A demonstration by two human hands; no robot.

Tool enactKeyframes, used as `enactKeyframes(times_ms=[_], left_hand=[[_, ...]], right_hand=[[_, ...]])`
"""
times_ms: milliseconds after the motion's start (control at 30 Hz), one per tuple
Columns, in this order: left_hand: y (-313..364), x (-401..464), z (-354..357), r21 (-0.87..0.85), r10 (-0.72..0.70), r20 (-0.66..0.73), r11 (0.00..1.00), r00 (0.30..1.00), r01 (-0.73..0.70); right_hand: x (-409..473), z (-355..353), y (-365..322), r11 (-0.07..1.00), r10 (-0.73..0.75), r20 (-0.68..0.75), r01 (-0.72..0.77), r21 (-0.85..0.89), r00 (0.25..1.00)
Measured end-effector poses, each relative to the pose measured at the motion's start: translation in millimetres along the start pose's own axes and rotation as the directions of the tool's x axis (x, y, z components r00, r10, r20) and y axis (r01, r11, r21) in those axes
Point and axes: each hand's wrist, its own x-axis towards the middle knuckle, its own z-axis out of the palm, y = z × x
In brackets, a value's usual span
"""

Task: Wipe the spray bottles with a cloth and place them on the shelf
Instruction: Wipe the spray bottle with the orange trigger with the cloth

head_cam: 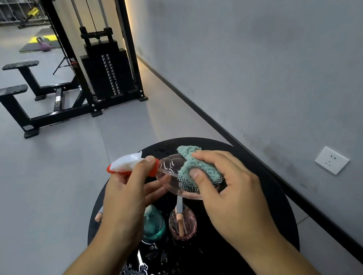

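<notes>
Cloth (197, 168) against unlabelled spray bottle (168, 173)

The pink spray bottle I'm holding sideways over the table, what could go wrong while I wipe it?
1. The left hand grips the pink spray bottle only at its red and white sprayer head; pressure from the cloth in the right hand could twist it loose.
2. A drop would likely hit the teal bottle and the second pink bottle standing below on the black round table.
</notes>
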Motion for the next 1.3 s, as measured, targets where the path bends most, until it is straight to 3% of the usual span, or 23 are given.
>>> enactKeyframes(times_ms=[167,400,633,767,933,1133,1300], left_hand=[[2.0,4.4,-3.1,-0.006,0.017,-0.005,1.000,1.000,-0.017],[4.1,0.3,0.3,-0.034,-0.021,0.032,0.999,0.999,0.022],[1.9,6.2,-5.7,-0.037,-0.005,0.004,0.999,1.000,0.006],[-0.2,5.2,-5.0,-0.081,-0.026,0.032,0.996,0.999,0.028],[-1.3,7.4,-4.6,-0.207,-0.091,0.020,0.974,0.996,0.093],[0.8,8.1,-4.6,-0.203,-0.180,0.027,0.962,0.983,0.182],[7.3,7.9,-11.1,-0.150,-0.247,0.075,0.955,0.966,0.256]], right_hand=[[1.2,-4.0,9.0,0.997,0.079,-0.079,-0.078,0.018,0.994],[-1.3,-0.3,2.0,0.998,0.012,0.029,-0.013,0.062,1.000],[0.6,-3.4,9.6,0.989,0.121,-0.053,-0.116,0.094,0.991],[-2.7,1.2,6.0,0.998,0.012,-0.029,-0.010,0.058,1.000],[-1.7,0.5,5.7,0.987,0.009,-0.046,-0.002,0.161,0.999],[-7.4,9.3,7.4,0.979,-0.200,-0.073,0.201,0.010,0.977],[-7.3,9.8,11.8,0.953,-0.291,-0.093,0.280,-0.116,0.952]])
